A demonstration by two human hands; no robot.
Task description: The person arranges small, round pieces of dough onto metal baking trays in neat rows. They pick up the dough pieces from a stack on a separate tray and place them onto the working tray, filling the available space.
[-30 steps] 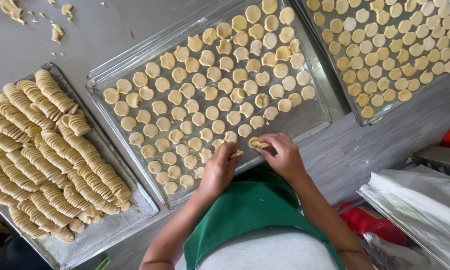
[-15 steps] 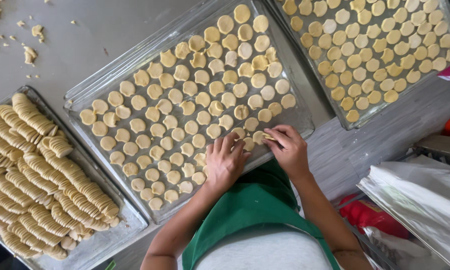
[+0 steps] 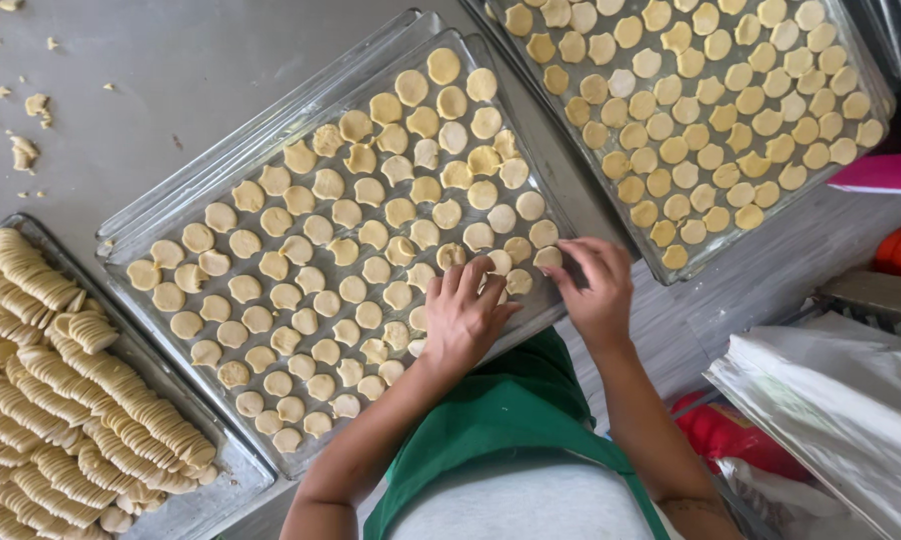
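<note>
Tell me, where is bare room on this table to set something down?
Bare grey table lies beyond the middle tray, apart from a few dough crumbs. The three trays are crowded with dough discs, where both hands work.

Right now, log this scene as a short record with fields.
Left hand: left hand resting on dough discs at the middle tray's near edge
Right hand: right hand fingertips at the same edge, beside the left
Middle tray: middle tray filled with flat dough discs
Left tray: left tray holds stacked rows of discs
Right tray: right tray filled with discs
Apron: green apron
</note>
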